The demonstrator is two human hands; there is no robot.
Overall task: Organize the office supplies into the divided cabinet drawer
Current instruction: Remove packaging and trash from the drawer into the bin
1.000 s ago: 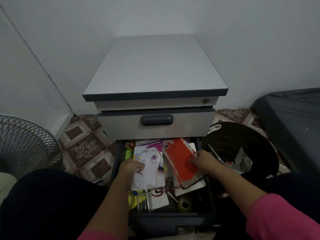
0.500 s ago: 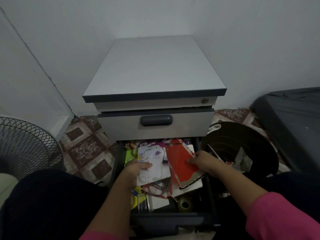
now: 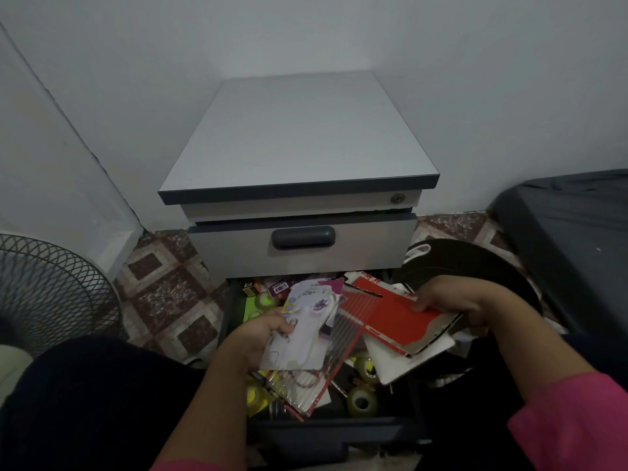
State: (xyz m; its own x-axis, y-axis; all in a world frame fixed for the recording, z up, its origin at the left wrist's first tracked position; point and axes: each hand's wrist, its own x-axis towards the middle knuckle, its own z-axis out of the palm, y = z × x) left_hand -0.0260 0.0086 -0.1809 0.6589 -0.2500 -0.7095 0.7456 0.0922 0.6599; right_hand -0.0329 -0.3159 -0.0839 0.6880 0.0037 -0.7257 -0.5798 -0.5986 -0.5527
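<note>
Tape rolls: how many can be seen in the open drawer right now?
4 visible: tape roll at front right, one behind it, one at front left, one near the back left. Packets may hide more.

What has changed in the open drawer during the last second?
Both hands lifted their packs up off the pile: the left hand holds the white pack, the right hand the red pack, now raised and tilted. The tape rolls below and the closed upper drawer stayed as before.

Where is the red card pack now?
The red pack is at centre-right of the head view, gripped by the right hand above the open drawer, beside the white pack.
</note>
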